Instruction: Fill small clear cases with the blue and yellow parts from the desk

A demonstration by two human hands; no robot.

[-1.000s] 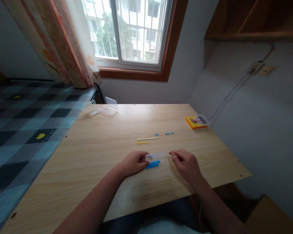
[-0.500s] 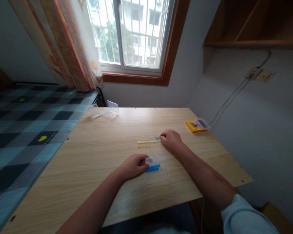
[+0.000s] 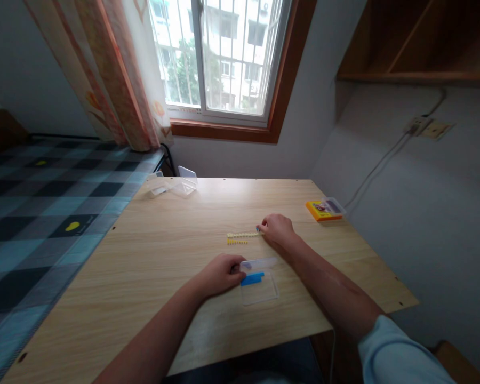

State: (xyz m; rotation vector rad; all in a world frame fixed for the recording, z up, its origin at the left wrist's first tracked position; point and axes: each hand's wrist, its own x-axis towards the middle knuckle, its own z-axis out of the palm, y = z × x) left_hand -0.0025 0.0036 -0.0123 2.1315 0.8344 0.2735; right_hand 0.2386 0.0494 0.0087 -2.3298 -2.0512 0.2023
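A clear plastic box (image 3: 260, 302), its lid raised at the back, lies on the table with blue strips (image 3: 252, 279) inside. My left hand (image 3: 223, 274) is closed on the box's left side, thumb in front and fingers behind. Farther off, my right hand (image 3: 278, 229) is pinched at the right end of a row of small cream pieces (image 3: 244, 234). A bit of blue (image 3: 258, 228) shows at its fingertips; the fingers hide most of it. A shorter row of small yellow pieces (image 3: 237, 242) lies just in front of the cream row.
Two clear open containers (image 3: 185, 184) stand at the table's far left corner. A yellow-orange box (image 3: 324, 209) with a clear case on it sits near the right edge. The wooden table (image 3: 152, 256) adjoins a bed (image 3: 84, 197) on the left and a wall on the right.
My right hand has shifted slightly left, and its fingers now cover the small blue pieces that lay beside them. My left hand stays on the box. The view has shifted a little.
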